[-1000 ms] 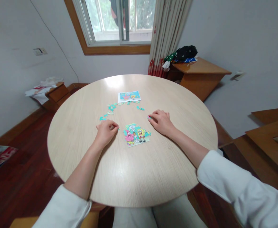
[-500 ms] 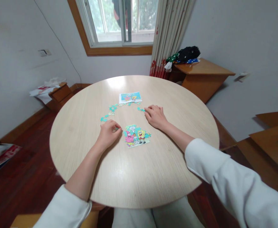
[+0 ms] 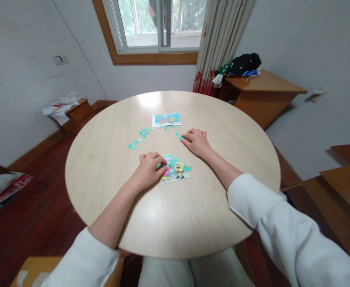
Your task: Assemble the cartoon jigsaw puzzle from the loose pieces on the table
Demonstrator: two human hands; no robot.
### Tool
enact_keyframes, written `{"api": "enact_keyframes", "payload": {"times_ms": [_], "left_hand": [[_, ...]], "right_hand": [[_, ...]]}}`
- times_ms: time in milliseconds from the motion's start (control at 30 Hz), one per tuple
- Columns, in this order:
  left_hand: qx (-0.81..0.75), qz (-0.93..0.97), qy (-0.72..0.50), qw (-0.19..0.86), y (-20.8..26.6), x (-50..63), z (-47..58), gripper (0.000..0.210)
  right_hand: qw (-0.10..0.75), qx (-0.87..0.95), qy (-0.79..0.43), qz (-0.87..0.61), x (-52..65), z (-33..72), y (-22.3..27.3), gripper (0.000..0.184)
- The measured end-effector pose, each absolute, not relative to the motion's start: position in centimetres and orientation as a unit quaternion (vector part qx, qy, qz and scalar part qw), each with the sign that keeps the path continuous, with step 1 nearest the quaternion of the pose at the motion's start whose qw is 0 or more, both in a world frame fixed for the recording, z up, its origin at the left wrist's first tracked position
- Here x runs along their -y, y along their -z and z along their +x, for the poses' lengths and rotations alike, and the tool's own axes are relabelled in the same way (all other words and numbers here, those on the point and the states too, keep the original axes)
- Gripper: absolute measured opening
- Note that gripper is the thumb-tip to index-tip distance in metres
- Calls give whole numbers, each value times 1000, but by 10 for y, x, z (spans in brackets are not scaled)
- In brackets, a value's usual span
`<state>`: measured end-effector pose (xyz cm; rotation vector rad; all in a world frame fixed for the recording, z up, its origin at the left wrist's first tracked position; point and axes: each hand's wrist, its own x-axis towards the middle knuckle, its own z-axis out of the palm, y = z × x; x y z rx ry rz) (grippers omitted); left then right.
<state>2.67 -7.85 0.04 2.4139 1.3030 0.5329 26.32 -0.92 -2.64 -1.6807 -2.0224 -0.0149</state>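
Note:
A partly joined jigsaw puzzle point(image 3: 179, 169) with pink, white and yellow cartoon figures lies flat on the round table. My left hand point(image 3: 149, 170) is at its left edge, thumb and fingers closed on a small teal puzzle piece mostly hidden by the fingers. The hand covers part of the pink figure. Further right, my right hand point(image 3: 197, 142) rests palm down with fingers extended, fingertips at a few loose teal pieces point(image 3: 177, 134). More loose pieces point(image 3: 144, 132) form an arc beyond the puzzle, below a printed reference picture point(image 3: 167, 119).
The pale wooden round table point(image 3: 222, 167) spans the middle. Behind it are a window point(image 3: 159, 24) and a curtain point(image 3: 219, 40). Clothes point(image 3: 243, 63) lie on a wooden cabinet point(image 3: 267, 81) at the back right. A cardboard box point(image 3: 40, 265) sits at the lower left.
My left hand has moved right, from beside the puzzle onto its left edge. My right hand stays by the loose teal pieces, its fingers shifting slightly. The camera view has shifted a little.

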Motion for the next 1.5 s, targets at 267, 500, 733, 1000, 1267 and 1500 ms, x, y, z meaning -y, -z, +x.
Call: {"api": "enact_keyframes", "payload": {"times_ms": [267,500,733,1000,1267,1500], "left_hand": [[-522,775,-287,212,-23,49,25,15],[-533,703,-357,307,-33,25,55,28],[-540,665,-432,283,-18,25,63,27],[-528,682,-408,299,-17,29,60,21],[-502,649,-422,387,-18,27,60,12],[-564,590,-476,327,-13,8,33,11]], "right_hand": [[284,745,-17,-604,4,267,30,17],[294,742,-26,-602,1,268,34,16],[268,744,-17,-612,3,266,29,20],[267,751,23,-604,8,265,24,23],[378,722,-42,-578,19,259,17,28],[461,701,-99,-535,32,255,8,29]]}}
